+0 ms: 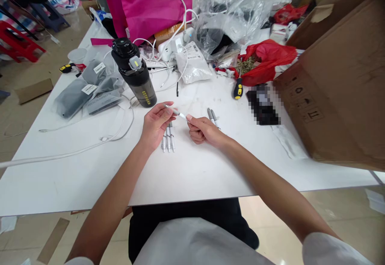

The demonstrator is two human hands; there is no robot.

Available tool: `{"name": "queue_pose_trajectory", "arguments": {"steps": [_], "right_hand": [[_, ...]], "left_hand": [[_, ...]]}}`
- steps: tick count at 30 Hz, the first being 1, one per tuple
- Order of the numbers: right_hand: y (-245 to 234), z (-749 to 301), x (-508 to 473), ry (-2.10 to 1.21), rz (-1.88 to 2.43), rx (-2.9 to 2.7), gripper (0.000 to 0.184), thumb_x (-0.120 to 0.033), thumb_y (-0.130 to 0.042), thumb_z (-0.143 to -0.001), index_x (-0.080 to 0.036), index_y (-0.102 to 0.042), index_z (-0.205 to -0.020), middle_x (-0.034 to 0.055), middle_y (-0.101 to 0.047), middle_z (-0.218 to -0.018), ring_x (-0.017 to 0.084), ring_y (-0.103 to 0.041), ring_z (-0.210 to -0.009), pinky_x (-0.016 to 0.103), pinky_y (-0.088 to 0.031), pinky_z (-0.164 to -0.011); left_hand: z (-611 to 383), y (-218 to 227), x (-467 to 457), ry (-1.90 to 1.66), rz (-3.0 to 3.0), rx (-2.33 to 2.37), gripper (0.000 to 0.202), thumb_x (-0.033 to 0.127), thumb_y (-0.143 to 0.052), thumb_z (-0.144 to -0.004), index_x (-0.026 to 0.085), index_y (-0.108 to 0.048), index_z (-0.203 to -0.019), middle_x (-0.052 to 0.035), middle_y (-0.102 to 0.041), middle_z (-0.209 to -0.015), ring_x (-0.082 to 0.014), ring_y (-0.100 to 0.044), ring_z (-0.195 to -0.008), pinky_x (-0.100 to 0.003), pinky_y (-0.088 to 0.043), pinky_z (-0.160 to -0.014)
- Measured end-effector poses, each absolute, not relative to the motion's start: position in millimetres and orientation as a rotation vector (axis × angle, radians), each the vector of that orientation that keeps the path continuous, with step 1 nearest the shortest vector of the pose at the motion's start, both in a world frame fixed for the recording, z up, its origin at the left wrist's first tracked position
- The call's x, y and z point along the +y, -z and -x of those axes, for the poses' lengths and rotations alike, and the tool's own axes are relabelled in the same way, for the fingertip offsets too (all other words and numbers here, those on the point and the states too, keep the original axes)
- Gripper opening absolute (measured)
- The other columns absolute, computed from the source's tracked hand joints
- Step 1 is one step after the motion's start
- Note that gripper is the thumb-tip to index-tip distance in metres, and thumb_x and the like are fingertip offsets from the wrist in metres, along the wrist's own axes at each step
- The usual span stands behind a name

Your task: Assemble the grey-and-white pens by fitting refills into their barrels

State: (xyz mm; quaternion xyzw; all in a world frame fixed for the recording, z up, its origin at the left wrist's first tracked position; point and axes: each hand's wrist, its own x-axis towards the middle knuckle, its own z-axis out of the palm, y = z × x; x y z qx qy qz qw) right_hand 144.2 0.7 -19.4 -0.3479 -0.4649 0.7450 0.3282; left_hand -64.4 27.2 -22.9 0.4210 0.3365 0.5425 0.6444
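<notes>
White table [192, 177] fills the middle of a room with a tiled floor, and many things lie on its far half. Above the front edge, the person's left hand [156, 126] holds one white pen [175, 112] in the air. This pen lies almost level, and its long axis runs across the view, a little downward from the left hand to the right hand [203, 130]. Fingers of the left hand are curled, and the pen is pinched at their tips by the thumb. The right thumb and first finger are pressed together on the other end of the pen, and the other right fingers are curled under. Below the left hand, three white pens [168, 138] lie side by side on the table, touching or almost touching, with their long axis pointing from near to far. Just beside the right hand, two grey pens [213, 117] lie together and slant from upper left to lower right. Wide open table stays between the hands and the front edge. A white cable [90, 146] runs on the left side, and a black bottle [135, 74] stands beyond the left hand. Further right are one screwdriver [238, 88] with a yellow handle and a pixelated dark object [263, 106]. A cardboard box [331, 84] covers the right corner, and a pink bag [144, 6] sits at the far end.
</notes>
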Motion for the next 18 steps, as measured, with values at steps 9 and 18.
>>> {"name": "queue_pose_trajectory", "arguments": {"steps": [9,18], "right_hand": [[24.7,-145.3,2.8,-1.967,0.886,-1.193,0.065,-0.078,-0.062,-0.1,-0.025,-0.04,-0.07,-0.0104,-0.022,-0.057,0.009,-0.02,-0.049,0.026,-0.024,-0.047],[30.4,-147.7,6.2,-1.549,0.92,-1.451,0.045,-0.064,-0.073,-0.1,-0.021,-0.06,-0.099,0.0054,-0.075,-0.093,0.012,-0.056,-0.06,0.028,-0.041,-0.049]], "left_hand": [[63.5,22.9,27.2,-1.253,-0.959,0.736,0.034,0.043,-0.094,-0.085,0.022,-0.08,-0.107,-0.0067,-0.083,-0.113,-0.02,-0.078,-0.108,-0.029,-0.061,-0.095],[62.8,25.6,28.4,-1.328,-0.902,0.8,0.035,0.043,-0.095,-0.084,0.019,-0.072,-0.094,-0.0057,-0.082,-0.104,-0.0169,-0.078,-0.098,-0.026,-0.061,-0.085]]}}
